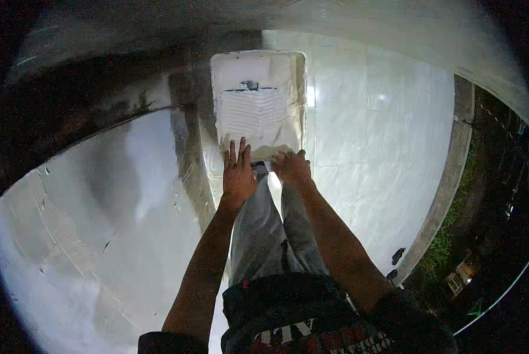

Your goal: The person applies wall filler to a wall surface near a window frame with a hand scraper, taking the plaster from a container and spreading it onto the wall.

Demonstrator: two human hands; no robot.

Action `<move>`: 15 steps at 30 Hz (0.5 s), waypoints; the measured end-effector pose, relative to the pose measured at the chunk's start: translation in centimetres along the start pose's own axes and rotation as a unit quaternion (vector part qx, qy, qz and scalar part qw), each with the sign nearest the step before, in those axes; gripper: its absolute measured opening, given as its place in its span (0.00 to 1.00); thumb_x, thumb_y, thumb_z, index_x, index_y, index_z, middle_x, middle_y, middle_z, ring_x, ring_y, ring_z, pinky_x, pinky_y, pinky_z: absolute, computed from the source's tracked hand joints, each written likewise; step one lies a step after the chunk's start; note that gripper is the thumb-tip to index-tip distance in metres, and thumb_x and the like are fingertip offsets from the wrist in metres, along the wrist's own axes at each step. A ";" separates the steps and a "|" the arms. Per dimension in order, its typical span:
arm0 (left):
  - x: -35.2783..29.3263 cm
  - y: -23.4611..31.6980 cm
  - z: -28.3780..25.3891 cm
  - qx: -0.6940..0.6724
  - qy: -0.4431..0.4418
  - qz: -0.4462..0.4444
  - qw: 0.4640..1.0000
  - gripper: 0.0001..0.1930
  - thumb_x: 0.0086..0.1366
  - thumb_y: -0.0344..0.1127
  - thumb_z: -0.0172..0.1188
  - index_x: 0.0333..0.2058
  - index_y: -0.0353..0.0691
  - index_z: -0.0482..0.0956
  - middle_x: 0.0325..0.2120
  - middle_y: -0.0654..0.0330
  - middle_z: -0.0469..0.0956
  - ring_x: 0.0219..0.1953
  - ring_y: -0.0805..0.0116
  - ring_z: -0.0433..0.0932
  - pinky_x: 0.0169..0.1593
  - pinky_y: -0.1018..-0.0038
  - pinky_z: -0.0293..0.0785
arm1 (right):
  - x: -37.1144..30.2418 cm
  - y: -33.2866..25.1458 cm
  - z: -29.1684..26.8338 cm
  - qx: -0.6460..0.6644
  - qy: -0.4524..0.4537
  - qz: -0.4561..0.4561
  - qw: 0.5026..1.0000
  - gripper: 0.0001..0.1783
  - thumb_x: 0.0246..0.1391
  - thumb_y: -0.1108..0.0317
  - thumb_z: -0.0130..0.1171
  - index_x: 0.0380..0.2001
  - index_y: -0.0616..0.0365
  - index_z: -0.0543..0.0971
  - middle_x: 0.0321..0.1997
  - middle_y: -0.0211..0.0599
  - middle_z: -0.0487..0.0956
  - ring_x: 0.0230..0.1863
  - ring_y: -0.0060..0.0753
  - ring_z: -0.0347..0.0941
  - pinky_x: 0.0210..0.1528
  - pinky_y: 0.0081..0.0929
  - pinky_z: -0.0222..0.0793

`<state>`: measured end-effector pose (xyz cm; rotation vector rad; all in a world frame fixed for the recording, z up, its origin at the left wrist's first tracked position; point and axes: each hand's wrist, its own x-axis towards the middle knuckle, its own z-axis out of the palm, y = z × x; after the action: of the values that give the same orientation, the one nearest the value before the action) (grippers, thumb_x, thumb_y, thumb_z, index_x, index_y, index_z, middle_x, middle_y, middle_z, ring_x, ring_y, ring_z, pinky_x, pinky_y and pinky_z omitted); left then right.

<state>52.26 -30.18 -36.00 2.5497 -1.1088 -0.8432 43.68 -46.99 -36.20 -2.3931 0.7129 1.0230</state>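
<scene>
A white paint tray with a ribbed slope stands in front of me, smeared with pale paint and a dark patch near its far part. My left hand lies over the tray's near left edge, its fingers stretched out and apart. At the near right corner, my right hand has its fingers bent over the rim and closed on it. The undersides of both hands are hidden from this view.
Glossy pale floor tiles spread to the right, up to a concrete kerb with grass beyond. A pale, patchy wall rises on the left. Dark footwear lies by the kerb. My legs are close behind the tray.
</scene>
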 end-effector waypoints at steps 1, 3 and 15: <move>0.1 0.0 -0.1 -0.013 -0.002 0.002 1.000 0.41 0.53 0.35 0.60 0.65 0.26 0.57 0.72 0.45 0.43 0.74 0.40 0.38 0.73 0.48 0.39 | 0.7 0.5 -0.6 0.000 0.000 0.004 1.000 0.28 0.58 0.40 0.52 0.54 0.43 0.78 0.60 0.38 0.74 0.57 0.54 0.66 0.48 0.54 0.74; 0.1 0.0 -0.2 -0.010 0.008 0.007 1.000 0.41 0.53 0.35 0.60 0.64 0.26 0.57 0.72 0.45 0.43 0.74 0.40 0.38 0.73 0.49 0.39 | 1.9 2.2 -2.3 0.193 -0.198 0.026 0.961 0.34 0.61 0.37 0.47 0.60 0.50 0.73 0.61 0.43 0.73 0.59 0.53 0.68 0.50 0.50 0.75; -1.7 0.1 0.3 0.009 -0.003 -0.040 0.999 0.39 0.56 0.34 0.60 0.65 0.27 0.57 0.72 0.46 0.44 0.74 0.42 0.39 0.74 0.51 0.38 | 0.5 6.6 -3.3 0.617 -0.087 0.026 0.782 0.34 0.67 0.48 0.48 0.68 0.53 0.56 0.65 0.54 0.62 0.58 0.57 0.67 0.52 0.51 0.77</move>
<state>51.10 -28.99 -35.51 2.6233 -1.0260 -0.8632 41.64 -54.09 -35.76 -1.1097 0.9587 0.4665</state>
